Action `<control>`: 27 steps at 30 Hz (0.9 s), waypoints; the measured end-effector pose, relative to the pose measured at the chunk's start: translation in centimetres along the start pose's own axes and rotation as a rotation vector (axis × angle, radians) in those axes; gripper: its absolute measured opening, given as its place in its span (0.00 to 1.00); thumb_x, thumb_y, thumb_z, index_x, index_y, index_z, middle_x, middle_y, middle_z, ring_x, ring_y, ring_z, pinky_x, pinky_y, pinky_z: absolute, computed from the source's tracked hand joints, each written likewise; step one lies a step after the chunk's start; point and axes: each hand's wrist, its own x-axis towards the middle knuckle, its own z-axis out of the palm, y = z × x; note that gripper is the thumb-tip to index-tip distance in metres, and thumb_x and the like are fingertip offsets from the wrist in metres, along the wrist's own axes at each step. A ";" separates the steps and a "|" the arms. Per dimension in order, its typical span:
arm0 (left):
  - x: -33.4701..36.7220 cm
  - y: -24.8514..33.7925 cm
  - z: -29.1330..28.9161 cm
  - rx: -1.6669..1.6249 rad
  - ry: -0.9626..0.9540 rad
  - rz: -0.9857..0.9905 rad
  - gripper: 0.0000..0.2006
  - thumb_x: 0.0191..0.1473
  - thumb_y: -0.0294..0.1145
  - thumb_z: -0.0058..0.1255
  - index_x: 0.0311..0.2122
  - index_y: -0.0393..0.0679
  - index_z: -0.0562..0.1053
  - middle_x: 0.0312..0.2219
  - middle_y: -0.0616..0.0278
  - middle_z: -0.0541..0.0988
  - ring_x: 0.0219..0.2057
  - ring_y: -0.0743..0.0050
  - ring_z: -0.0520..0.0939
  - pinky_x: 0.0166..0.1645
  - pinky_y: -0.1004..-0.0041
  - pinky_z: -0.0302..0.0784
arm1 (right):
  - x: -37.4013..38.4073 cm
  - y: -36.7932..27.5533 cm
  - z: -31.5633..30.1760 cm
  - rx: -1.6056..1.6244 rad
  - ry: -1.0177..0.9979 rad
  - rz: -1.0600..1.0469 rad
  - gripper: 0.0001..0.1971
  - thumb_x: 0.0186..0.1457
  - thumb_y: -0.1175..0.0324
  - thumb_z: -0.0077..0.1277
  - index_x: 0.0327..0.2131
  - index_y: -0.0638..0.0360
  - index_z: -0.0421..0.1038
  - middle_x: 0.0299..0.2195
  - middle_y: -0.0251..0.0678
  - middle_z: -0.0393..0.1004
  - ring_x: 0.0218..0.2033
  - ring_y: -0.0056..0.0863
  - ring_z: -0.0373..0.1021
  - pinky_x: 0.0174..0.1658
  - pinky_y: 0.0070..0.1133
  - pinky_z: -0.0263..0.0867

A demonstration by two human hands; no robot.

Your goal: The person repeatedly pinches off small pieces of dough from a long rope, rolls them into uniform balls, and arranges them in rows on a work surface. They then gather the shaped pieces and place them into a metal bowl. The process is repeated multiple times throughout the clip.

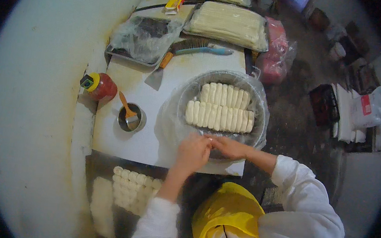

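Inside plastic-lined basin (260,102), dough rolls (219,117); hands (194,151) just beside; brush (127,105) in cup (142,118)

Pale, smooth dough strips (219,111) lie side by side in two snug rows, the nearer one longer, inside a round, plastic-lined pan (261,97).

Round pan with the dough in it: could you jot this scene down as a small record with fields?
Container: round pan, clear plastic sheet over its edge
Contents: two rows of pale dough pieces
Hands: left hand and right hand meet at the pan's near side; anything between the fingers is unclear
Left of pan: metal cup holding an orange-handled brush; yellow-lidded red jar
Beyond pan: scraper, blue-handled brush
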 end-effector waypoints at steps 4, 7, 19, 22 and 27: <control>3.7 -0.5 -1.7 0.567 -0.052 0.030 0.15 0.59 0.38 0.58 0.49 0.47 0.84 0.43 0.55 0.87 0.54 0.57 0.83 0.75 0.49 0.57 | -3.3 -1.4 -2.6 -0.551 -0.154 0.156 0.32 0.74 0.45 0.43 0.67 0.62 0.65 0.51 0.54 0.80 0.49 0.49 0.79 0.55 0.41 0.72; 5.1 -1.2 -2.1 0.644 -0.426 -0.132 0.15 0.61 0.39 0.59 0.51 0.50 0.84 0.49 0.56 0.85 0.59 0.59 0.80 0.75 0.48 0.55 | -3.2 -0.4 -3.9 -0.616 0.077 0.083 0.31 0.73 0.47 0.45 0.66 0.61 0.66 0.54 0.53 0.79 0.52 0.53 0.77 0.58 0.41 0.70; -29.8 -7.8 7.7 -0.404 1.173 -0.756 0.17 0.63 0.23 0.58 0.57 0.41 0.78 0.57 0.54 0.81 0.59 0.57 0.78 0.68 0.61 0.69 | -3.0 -0.4 9.7 -0.749 0.570 -0.414 0.23 0.57 0.78 0.62 0.57 0.57 0.77 0.51 0.45 0.81 0.51 0.44 0.79 0.52 0.34 0.74; -43.0 -12.1 10.4 -0.237 1.351 -1.223 0.13 0.63 0.31 0.62 0.50 0.37 0.79 0.52 0.48 0.83 0.53 0.56 0.82 0.59 0.60 0.75 | -3.2 2.1 25.5 -0.468 0.052 -0.330 0.15 0.57 0.76 0.64 0.48 0.57 0.79 0.42 0.41 0.82 0.42 0.40 0.80 0.42 0.33 0.77; -53.4 -12.7 16.4 -0.564 0.633 -1.064 0.20 0.54 0.44 0.70 0.43 0.38 0.80 0.40 0.51 0.82 0.44 0.55 0.83 0.48 0.62 0.79 | -3.4 7.9 43.5 -0.800 -0.084 -0.522 0.23 0.50 0.69 0.70 0.51 0.53 0.79 0.36 0.41 0.77 0.38 0.47 0.76 0.41 0.37 0.74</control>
